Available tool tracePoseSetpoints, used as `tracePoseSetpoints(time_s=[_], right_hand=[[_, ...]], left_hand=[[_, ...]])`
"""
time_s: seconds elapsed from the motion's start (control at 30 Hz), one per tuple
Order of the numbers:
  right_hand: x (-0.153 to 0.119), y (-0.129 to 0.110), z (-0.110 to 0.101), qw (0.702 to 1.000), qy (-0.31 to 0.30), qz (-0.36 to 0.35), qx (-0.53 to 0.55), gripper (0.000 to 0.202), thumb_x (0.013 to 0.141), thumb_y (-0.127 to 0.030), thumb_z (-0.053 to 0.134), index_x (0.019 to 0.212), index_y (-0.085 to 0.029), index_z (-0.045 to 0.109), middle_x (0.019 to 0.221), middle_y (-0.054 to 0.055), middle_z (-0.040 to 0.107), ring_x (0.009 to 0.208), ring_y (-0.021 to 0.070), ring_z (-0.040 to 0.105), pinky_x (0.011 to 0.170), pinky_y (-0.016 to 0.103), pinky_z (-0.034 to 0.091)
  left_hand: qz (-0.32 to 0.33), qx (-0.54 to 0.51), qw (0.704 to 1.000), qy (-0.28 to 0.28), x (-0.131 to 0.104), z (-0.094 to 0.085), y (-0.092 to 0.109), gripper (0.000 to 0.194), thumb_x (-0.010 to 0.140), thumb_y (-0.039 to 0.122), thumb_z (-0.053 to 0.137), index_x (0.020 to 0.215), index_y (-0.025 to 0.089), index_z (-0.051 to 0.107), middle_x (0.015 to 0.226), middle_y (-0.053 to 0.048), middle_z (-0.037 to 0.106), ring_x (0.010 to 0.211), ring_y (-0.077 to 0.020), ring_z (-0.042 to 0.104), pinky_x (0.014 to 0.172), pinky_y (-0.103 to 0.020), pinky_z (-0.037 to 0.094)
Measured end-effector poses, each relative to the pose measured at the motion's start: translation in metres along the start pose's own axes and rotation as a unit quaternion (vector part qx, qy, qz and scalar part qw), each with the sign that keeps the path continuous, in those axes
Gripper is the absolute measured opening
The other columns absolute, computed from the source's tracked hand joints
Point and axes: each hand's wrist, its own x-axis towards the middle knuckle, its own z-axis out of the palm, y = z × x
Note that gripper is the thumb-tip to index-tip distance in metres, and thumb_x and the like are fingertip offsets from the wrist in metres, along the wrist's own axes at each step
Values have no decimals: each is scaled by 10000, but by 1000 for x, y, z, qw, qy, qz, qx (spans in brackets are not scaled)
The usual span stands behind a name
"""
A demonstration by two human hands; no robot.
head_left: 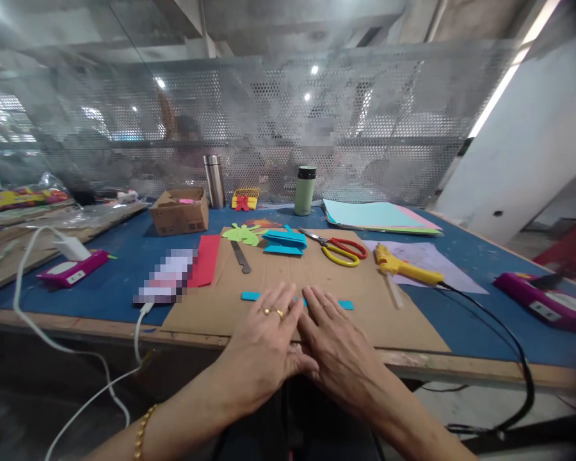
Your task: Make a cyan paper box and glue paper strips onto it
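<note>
A narrow blue paper strip (345, 305) lies crosswise on a sheet of brown cardboard (355, 333). Over its middle, my left hand (269, 326) and my right hand (333, 333) rest side by side with fingers stretched out flat, hiding the centre of the strip. Two rings show on the left hand. Beyond the hands sit a folded blue paper piece (285, 241), light green paper cut-outs (244, 234), a dark metal blade (240, 258) and scissors (340, 250) with red and yellow handles.
To the right are a yellow glue gun (408, 267) and a purple power strip (542, 304). A phone (168, 275) charges on red paper (205, 259) at left. Behind stand a cardboard box (180, 214), a steel flask (214, 182), a green bottle (304, 192) and coloured paper sheets (377, 214).
</note>
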Motion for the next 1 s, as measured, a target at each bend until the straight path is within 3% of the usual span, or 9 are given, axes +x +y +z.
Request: tracePoseSetpoints(time_s=[0.13, 0.33, 0.43, 0.53, 0.6, 0.67, 0.8, 0.93, 1.0], right_hand=[[-1, -1, 2, 1000, 4, 4, -7, 877, 805, -502, 724, 1467, -5, 436, 1541, 305, 392, 1442, 417, 370, 1142, 544, 416], [-24, 17, -4, 999, 38, 12, -11, 877, 861, -644, 604, 1429, 10, 469, 1477, 299, 488, 1380, 397, 472, 1103, 531, 458], [-35, 34, -15, 998, 58, 28, -21, 703, 959, -597, 475, 1379, -36, 526, 1401, 270, 578, 1316, 372, 544, 1051, 531, 486], [-25, 45, -29, 999, -3, 33, -25, 363, 1010, -416, 476, 1112, -124, 666, 1163, 188, 715, 1078, 301, 678, 881, 418, 558], [-9, 48, -37, 996, -78, 30, -38, 161, 975, -262, 553, 925, -171, 675, 951, 117, 734, 867, 247, 698, 727, 337, 543], [5, 48, -41, 990, -111, 29, -80, 115, 912, -112, 591, 864, -179, 671, 876, 100, 713, 792, 233, 684, 661, 311, 499], [19, 49, -37, 987, -80, 15, -137, 207, 853, 6, 574, 870, -164, 691, 902, 109, 709, 818, 232, 680, 677, 313, 462], [31, 66, -42, 993, -68, 11, -99, 196, 879, -32, 564, 797, -167, 681, 792, 66, 692, 722, 189, 650, 630, 288, 397], [46, 82, -51, 999, -32, 14, -29, 181, 894, -69, 566, 802, -168, 687, 808, 56, 707, 731, 165, 638, 626, 265, 377]], left_hand=[[-18, -33, 999, -36, 1, 13, 9, 910, 909, 728, 374, 1502, 38, 391, 1553, -224, 408, 1456, -334, 370, 1182, -493, 336], [-44, 27, 998, -26, -17, 11, -6, 965, 864, 793, 308, 1471, 59, 463, 1504, -280, 450, 1427, -405, 394, 1128, -617, 351], [-61, 57, 996, -10, -28, 8, -17, 973, 876, 786, 285, 1442, 22, 492, 1483, -299, 464, 1406, -403, 422, 1110, -587, 386], [-78, 63, 995, -5, -29, 4, -23, 875, 920, 741, 288, 1394, 55, 554, 1445, -270, 523, 1365, -375, 475, 1065, -559, 434], [-97, 66, 993, -3, -19, -1, -24, 747, 953, 685, 330, 1301, 101, 639, 1379, -236, 594, 1327, -363, 509, 1026, -553, 455], [-111, 72, 991, -5, -2, -6, -21, 627, 942, 637, 459, 1171, 109, 707, 1290, -223, 649, 1262, -370, 549, 989, -538, 469], [-104, 80, 991, -18, 39, -11, -7, 556, 799, 583, 721, 945, 47, 731, 1031, -223, 688, 1011, -369, 621, 886, -504, 486], [-52, 10, 999, -5, 76, -8, -4, 155, 935, 246, 598, 898, 130, 693, 917, -134, 683, 880, -284, 608, 810, -437, 452], [-45, -99, 994, -13, 95, -8, -14, 187, 905, 116, 550, 759, 158, 658, 779, -74, 670, 740, -212, 582, 738, -364, 431]])
